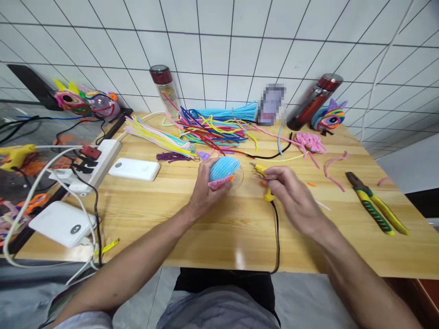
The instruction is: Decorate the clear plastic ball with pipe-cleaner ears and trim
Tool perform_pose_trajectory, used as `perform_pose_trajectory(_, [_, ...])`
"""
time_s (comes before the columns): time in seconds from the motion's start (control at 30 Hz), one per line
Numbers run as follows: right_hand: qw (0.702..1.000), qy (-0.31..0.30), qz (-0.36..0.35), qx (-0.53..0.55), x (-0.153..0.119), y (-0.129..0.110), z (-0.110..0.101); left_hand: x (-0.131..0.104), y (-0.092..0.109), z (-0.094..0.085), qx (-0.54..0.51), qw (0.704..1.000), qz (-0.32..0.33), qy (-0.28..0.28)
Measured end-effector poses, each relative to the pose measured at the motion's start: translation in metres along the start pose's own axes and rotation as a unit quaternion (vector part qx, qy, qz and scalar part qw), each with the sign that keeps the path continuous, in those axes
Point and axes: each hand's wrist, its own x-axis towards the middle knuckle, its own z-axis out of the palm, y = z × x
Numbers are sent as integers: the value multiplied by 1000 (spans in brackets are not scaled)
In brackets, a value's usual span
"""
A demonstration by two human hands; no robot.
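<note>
My left hand is closed around a clear rounded plastic piece, partly covered with light blue pipe cleaners and edged with a pink strip. A small orange bit shows on its right side. To the right, my right hand has its fingers curled over the middle of a yellow glue gun. The gun's nozzle points up and left, toward the blue-covered piece. Its black cord runs down to the table's front edge. My fingers hide most of the gun's body.
A pile of coloured pipe cleaners lies behind my hands. Pliers rest on the right. A white power bank, a power strip and cables occupy the left. Two flasks stand by the wall; a decorated fish-like ball sits back right.
</note>
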Motion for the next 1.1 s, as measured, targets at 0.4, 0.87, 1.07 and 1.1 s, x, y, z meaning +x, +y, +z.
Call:
perform_pose_trajectory(0.4, [990, -8, -117, -83, 2, -3, 43, -4, 7, 1, -36, 999, -27, -4])
perform_pose_trajectory(0.87, [989, 5, -89, -119, -3, 6, 58, -8, 9, 5, -45, 998, -34, -12])
perform_pose_trajectory(1.07, [987, 5, -80, -137, -3, 10, 61, -8, 9, 5, -35, 999, -26, -15])
perform_pose_trajectory(1.1, [987, 3, -80, -138, -3, 10, 61, -8, 9, 4, -34, 999, -26, -18])
